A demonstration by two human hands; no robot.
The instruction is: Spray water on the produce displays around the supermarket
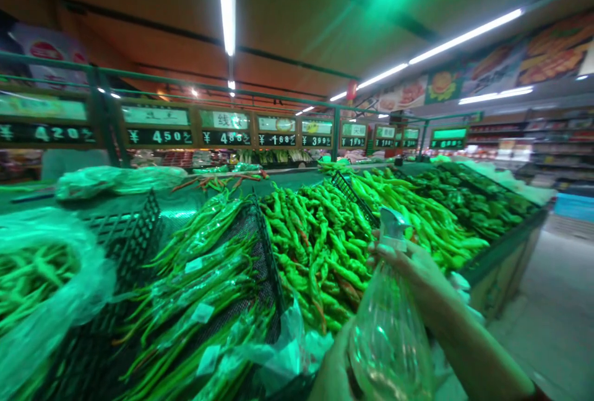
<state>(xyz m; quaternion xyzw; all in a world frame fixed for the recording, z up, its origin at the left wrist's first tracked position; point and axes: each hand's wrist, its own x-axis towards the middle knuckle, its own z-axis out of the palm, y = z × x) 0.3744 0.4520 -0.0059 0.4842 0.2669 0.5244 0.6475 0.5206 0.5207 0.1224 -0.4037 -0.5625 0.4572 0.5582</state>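
My right hand [413, 268] is closed around the twisted neck of a clear plastic bag [387, 333], held upright in front of the pepper display. Under the bag's bottom, my left hand [331, 367] shows only in part at the lower edge, touching the bag; its fingers are hidden. Right behind the bag lies a heap of green chili peppers [320, 246] in a black crate. What the bag contains I cannot make out.
Bundled long thin green peppers [204, 289] fill a black crate [139, 234] on the left. More green peppers [417, 209] and dark green ones [473, 203] lie to the right. Price signs [160, 136] hang behind. A grey aisle floor [557, 302] runs along the right.
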